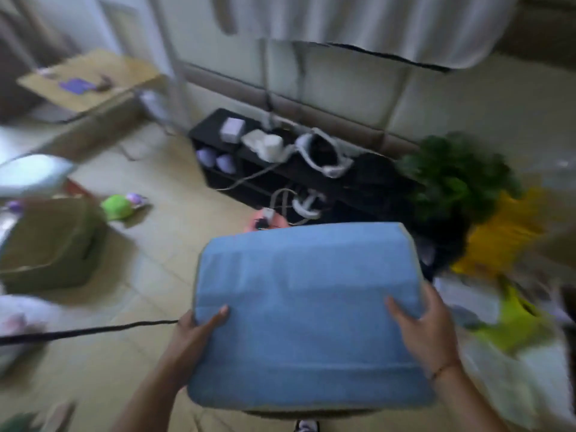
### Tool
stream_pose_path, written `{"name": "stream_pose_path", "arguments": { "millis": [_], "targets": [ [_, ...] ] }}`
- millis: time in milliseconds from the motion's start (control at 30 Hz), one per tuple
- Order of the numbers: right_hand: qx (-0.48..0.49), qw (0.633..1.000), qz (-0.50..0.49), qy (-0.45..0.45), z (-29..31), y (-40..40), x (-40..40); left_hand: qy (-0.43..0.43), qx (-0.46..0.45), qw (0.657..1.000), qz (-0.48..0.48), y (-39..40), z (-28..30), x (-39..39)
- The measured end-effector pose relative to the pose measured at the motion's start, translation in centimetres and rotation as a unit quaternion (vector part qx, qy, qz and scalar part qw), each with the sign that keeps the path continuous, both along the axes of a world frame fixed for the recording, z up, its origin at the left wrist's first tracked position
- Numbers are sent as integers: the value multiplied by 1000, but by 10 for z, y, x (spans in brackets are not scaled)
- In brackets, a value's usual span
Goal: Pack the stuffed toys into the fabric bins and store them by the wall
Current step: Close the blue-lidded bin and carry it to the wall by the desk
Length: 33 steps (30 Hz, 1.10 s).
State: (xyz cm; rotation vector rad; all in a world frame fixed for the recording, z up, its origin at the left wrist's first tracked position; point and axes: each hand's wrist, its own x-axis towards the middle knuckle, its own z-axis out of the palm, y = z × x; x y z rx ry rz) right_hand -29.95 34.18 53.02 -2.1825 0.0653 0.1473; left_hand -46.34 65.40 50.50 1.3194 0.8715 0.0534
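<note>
Cluttered floor (149,263) is stretching toward the wall while both hands, left hand (199,330) and right hand (424,325), are clasping the blue fabric bin (305,307) by its sides, thumbs on top, probably carrying it for storing.

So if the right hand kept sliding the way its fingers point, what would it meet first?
The right hand grips the blue fabric bin, fingers pointing up and left across its cloth. Going on, it would likely meet only more of that bin; beyond its far edge sits the black low shelf, though depth is unclear.
</note>
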Motion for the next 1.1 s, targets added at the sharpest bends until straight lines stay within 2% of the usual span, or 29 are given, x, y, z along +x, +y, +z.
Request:
{"name": "stream_pose_path", "arguments": {
  "millis": [367,567,833,1100],
  "targets": [
    [40,975,213,36,-15,242,91,-42,-59,979,188,155,-25,-26],
    [50,965,256,27,-17,372,91,-68,-67,968,230,261,-29,-44],
    [44,944,326,-17,30,515,88,-108,-97,954,264,364,-19,-64],
    [30,923,380,-53,80,608,98,-154,-75,931,323,426,2,-62]
  ]
}}
